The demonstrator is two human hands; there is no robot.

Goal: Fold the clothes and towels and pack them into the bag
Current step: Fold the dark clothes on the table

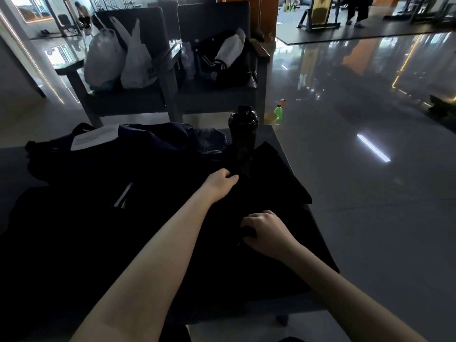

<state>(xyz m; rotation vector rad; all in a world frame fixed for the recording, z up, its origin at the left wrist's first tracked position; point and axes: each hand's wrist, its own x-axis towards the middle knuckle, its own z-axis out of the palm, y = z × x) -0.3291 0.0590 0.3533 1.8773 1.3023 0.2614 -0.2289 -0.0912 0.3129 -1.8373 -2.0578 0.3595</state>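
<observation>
Two hands: both on the black cloth (pixel 274 186), fingers curled.
Left hand (pixel 220 180): thumb and fingertips pinch a fold at the cloth's far side, just beside the black bottle (pixel 243 130).
Right hand (pixel 265 233): knuckles up, fingers grip a bunch of cloth nearer the body.
Black cloth: spread over the right part of the table (pixel 12 174), one corner past the edge.
Bag (pixel 138 141): dark, at the table's far left, white paper (pixel 93 138) on it.
Blue garment (pixel 209 141): crumpled between bag and bottle.
Chairs (pixel 138 99): behind the table, white plastic bags (pixel 118 60) on one.
</observation>
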